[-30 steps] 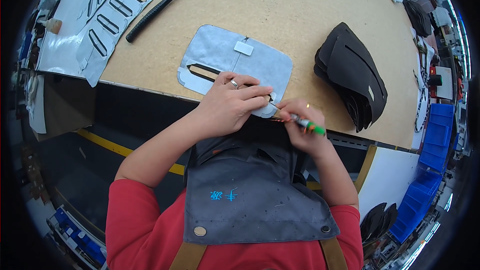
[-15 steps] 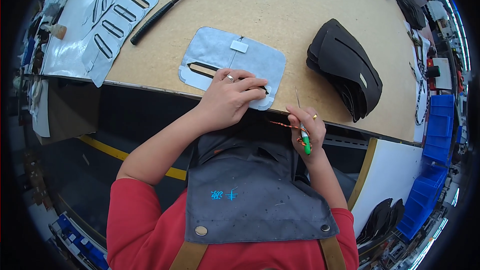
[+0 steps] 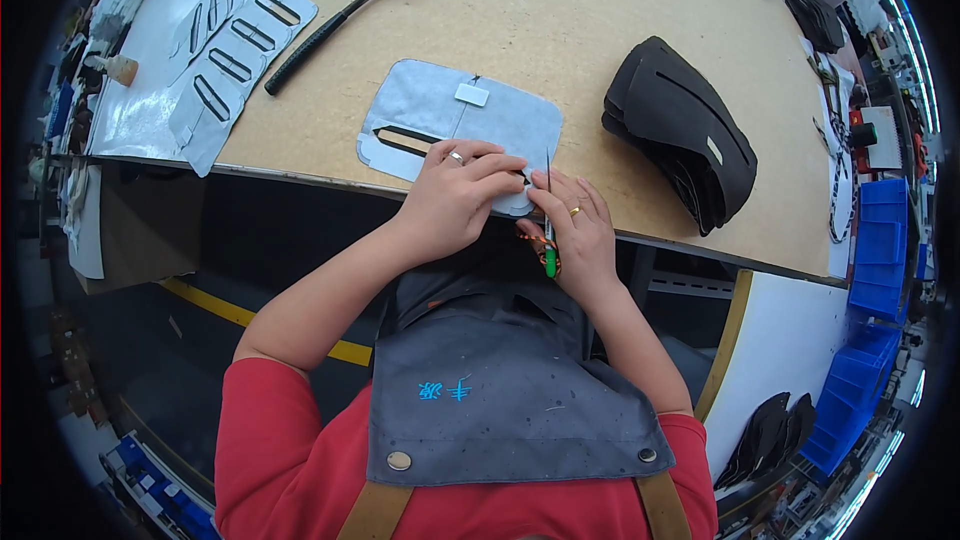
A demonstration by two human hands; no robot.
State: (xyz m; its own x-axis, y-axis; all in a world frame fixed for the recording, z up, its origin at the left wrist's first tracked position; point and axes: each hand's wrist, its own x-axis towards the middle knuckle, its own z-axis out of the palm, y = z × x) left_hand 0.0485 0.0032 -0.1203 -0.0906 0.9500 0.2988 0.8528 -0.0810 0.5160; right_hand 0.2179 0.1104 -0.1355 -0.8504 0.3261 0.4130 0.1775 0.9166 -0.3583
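A pale grey panel (image 3: 512, 115) with rounded corners lies at the table's front edge. It has a long black-edged slot (image 3: 402, 141) and a small white patch (image 3: 472, 94). My left hand (image 3: 462, 188) rests across its lower part with fingers stretched to the right, pressing it down; the thumb is mostly hidden. My right hand (image 3: 578, 225) closes round a thin pointed metal tool (image 3: 550, 258) with a white and green handle, its point directed away from me. An orange-and-black cord winds about the handle. The right fingertips are at the panel's lower right corner.
A black-handled hammer (image 3: 345, 25) lies behind the panel to the left, near slotted grey pieces (image 3: 232, 65). A stack of dark curved pieces (image 3: 685, 130) stands on the right. Blue bins (image 3: 877, 250) are beyond the table's right end, above more dark pieces (image 3: 768, 440).
My right hand has moved left and slightly up with the pointed tool, from beside the panel to its lower right corner. My left hand stays on the panel.
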